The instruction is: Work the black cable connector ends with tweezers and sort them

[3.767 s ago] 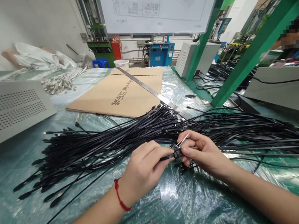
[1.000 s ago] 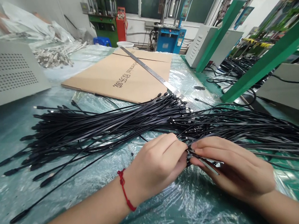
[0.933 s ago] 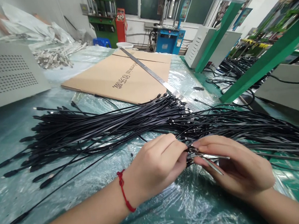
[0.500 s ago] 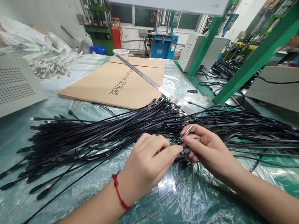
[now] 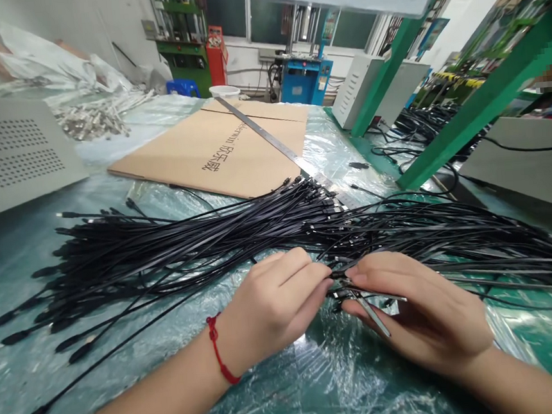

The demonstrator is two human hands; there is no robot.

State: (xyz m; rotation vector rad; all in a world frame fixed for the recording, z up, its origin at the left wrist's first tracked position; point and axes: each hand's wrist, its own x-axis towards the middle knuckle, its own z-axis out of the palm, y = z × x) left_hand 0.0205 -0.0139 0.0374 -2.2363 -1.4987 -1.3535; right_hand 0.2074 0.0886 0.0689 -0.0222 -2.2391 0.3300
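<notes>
My left hand [image 5: 284, 296], with a red cord on its wrist, is closed in a pinch on the end of a black cable [image 5: 336, 274]; its connector is mostly hidden by fingers. My right hand [image 5: 420, 310] meets it from the right, fingertips at the same cable end. Between its thumb and fingers sits a small silver two-armed metal tool [image 5: 375, 317], like tweezers, its arms spread toward the palm. Just beyond both hands lies a thick bundle of black cables [image 5: 201, 233], connectors at their ends. A second cable bundle [image 5: 476, 234] stretches right.
Behind the cables are a flat cardboard sheet [image 5: 169, 148] and a long steel ruler [image 5: 265, 137] lying across it. A perforated grey metal box [image 5: 15, 152] stands at left. A green frame post [image 5: 470, 103] rises at right. Clear plastic film [image 5: 273, 394] covers the green table.
My right hand has turned over and shifted slightly right and down. The metal tool has swung from pointing up to pointing down and right. My left hand keeps its pinch, almost in place.
</notes>
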